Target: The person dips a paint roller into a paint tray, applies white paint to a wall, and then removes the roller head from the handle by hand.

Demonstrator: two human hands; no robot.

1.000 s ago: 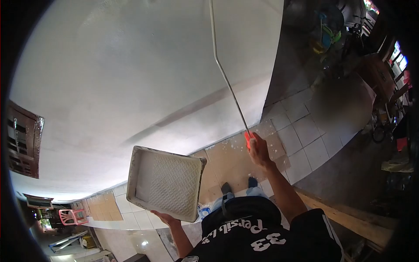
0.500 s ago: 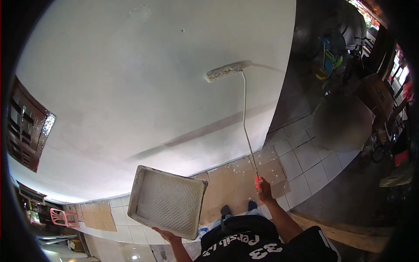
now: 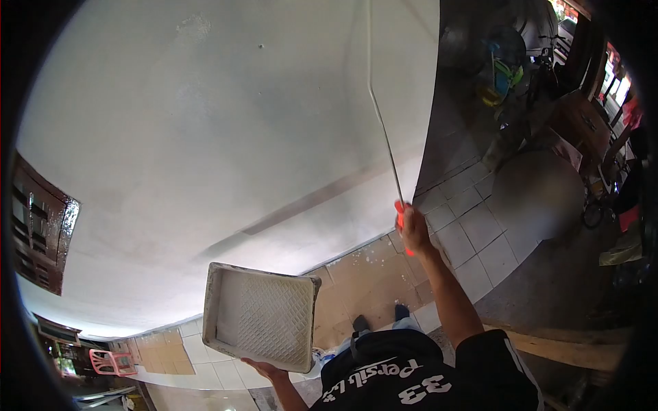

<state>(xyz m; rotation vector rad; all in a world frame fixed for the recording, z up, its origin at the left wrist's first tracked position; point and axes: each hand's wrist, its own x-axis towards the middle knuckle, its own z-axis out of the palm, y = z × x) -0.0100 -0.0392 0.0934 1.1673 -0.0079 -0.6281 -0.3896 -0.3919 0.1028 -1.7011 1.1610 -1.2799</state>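
Observation:
My right hand [image 3: 413, 231] is wrapped round the red handle of a paint roller [image 3: 385, 130], raised in front of the white wall [image 3: 171, 137]. The roller's long bent rod runs up past the top of the view, so its head is out of sight. At lower left, my left hand [image 3: 266, 370] supports a paint tray [image 3: 259, 315] from below at its near edge. White paint coats the tray's ridged slope and its deeper end. The left fingers are partly hidden under the tray.
Paint-spotted cardboard [image 3: 370, 274] covers floor tiles along the wall's foot. A pink plastic chair [image 3: 113, 363] stands at far left, below a brown wooden frame [image 3: 42, 222]. On the right are a wooden cabinet [image 3: 579, 123], a wooden plank [image 3: 555, 346] and assorted household clutter.
My right hand has risen, pushing the roller up the wall until its head left the view. The tray stays in my left hand, nearly in the same place.

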